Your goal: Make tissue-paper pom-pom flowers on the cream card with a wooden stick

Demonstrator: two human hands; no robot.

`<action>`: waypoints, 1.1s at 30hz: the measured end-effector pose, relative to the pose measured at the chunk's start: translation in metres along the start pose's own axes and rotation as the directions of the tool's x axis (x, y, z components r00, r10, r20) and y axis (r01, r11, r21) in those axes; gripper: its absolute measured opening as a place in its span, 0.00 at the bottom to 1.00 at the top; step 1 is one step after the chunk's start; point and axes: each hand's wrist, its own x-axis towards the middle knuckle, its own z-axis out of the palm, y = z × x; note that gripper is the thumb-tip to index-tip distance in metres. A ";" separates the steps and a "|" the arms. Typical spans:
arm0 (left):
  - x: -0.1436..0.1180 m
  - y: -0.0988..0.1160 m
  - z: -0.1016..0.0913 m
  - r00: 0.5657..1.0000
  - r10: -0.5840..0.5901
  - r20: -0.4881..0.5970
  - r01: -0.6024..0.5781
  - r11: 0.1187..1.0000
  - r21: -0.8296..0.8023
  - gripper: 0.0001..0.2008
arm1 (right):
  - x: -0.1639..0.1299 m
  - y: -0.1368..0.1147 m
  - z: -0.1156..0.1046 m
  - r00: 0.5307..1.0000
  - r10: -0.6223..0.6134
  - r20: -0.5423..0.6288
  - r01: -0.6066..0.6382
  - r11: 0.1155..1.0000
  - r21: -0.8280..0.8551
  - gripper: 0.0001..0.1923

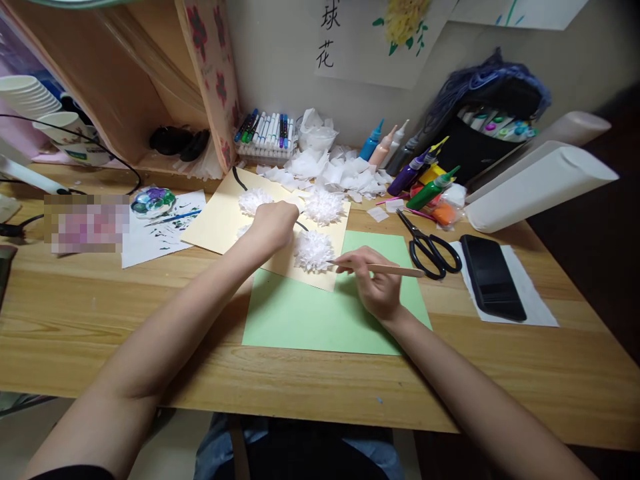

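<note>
My right hand (375,280) is closed around a light wooden pencil (395,269), its dark tip pointing left at the edge of a white ruffled paper flower (314,251). My left hand (276,227) hovers over the cream sheet (215,217), between the flowers; its fingers curl downward, and their tips are hidden, so what they hold cannot be seen. Two more white paper flowers (324,205) (254,200) show on this sheet, and another is mostly covered by my left hand. Black curved lines are drawn on it. Beneath lies a green sheet (320,317).
Torn white tissue paper (345,172) lies along the wall beside a box of markers (265,137) and paint bottles (373,140). On the right are black-handled scissors (433,253), a phone (493,277) and a paper roll (540,187). A paintbrush (175,218) and palette (153,202) are left.
</note>
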 end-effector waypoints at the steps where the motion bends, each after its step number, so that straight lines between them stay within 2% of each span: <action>1: 0.000 0.000 -0.001 1.000 0.011 0.014 -0.012 0.999 0.052 0.12 | 0.002 0.001 -0.007 0.999 0.037 -0.040 -0.035 0.998 0.050 0.13; 2: -0.001 0.001 -0.002 0.999 0.021 0.029 -0.024 0.995 0.100 0.13 | 0.006 0.003 -0.015 0.996 0.074 -0.057 -0.069 0.994 0.082 0.13; 4: -0.001 0.001 -0.004 0.999 0.030 0.043 -0.036 0.988 0.151 0.13 | 0.015 0.009 -0.033 0.993 0.116 0.008 -0.116 0.992 0.056 0.13; 6: -0.002 0.002 -0.005 0.998 0.031 0.046 -0.038 0.985 0.169 0.14 | 0.026 0.015 -0.050 0.987 0.103 0.126 -0.083 0.985 -0.153 0.10; 8: -0.002 0.002 -0.006 0.998 0.033 0.050 -0.041 0.983 0.176 0.14 | 0.032 0.021 -0.064 0.949 0.104 0.298 -0.013 0.956 -0.292 0.07; 10: -0.003 0.003 -0.007 0.998 0.038 0.054 -0.047 0.983 0.177 0.14 | 0.034 0.024 -0.071 0.889 0.136 0.437 0.013 0.947 -0.322 0.07; 12: -0.003 0.004 -0.008 0.997 0.036 0.061 -0.046 0.983 0.179 0.14 | 0.032 0.026 -0.072 0.854 0.181 0.488 -0.008 0.942 -0.335 0.09; 16: -0.002 0.004 -0.007 0.997 0.026 0.069 -0.038 0.984 0.171 0.13 | 0.026 0.028 -0.063 0.858 0.235 0.456 -0.058 0.928 -0.368 0.05; 21: -0.003 -0.005 -0.009 0.999 0.034 0.026 -0.036 0.996 0.085 0.11 | 0.028 0.029 -0.061 0.875 0.195 0.444 -0.066 0.955 -0.289 0.05; 23: -0.009 -0.006 -0.015 0.998 0.047 -0.034 -0.046 0.998 0.035 0.08 | 0.029 0.026 -0.061 0.896 0.171 0.410 -0.080 0.970 -0.229 0.06; 24: -0.015 -0.004 -0.018 0.996 0.063 -0.069 -0.063 0.998 -0.006 0.07 | 0.029 0.024 -0.059 0.909 0.153 0.388 -0.084 0.978 -0.190 0.07; 26: -0.028 0.002 -0.022 0.984 0.133 -0.118 -0.150 0.978 -0.144 0.11 | 0.028 0.018 -0.054 0.929 0.119 0.350 -0.088 0.991 -0.102 0.07; 29: -0.050 0.013 -0.018 0.966 0.257 -0.043 -0.251 0.878 -0.407 0.17 | 0.023 0.007 -0.041 0.946 0.074 0.315 -0.089 0.996 0.033 0.08; 31: -0.061 0.016 -0.007 0.964 0.266 -0.022 -0.237 0.815 -0.529 0.17 | 0.019 0.000 -0.032 0.951 0.068 0.302 -0.097 0.992 0.084 0.08; 33: -0.070 0.015 0.006 0.977 0.211 -0.012 -0.176 0.778 -0.603 0.16 | 0.014 -0.003 -0.025 0.954 0.074 0.290 -0.105 0.990 0.092 0.08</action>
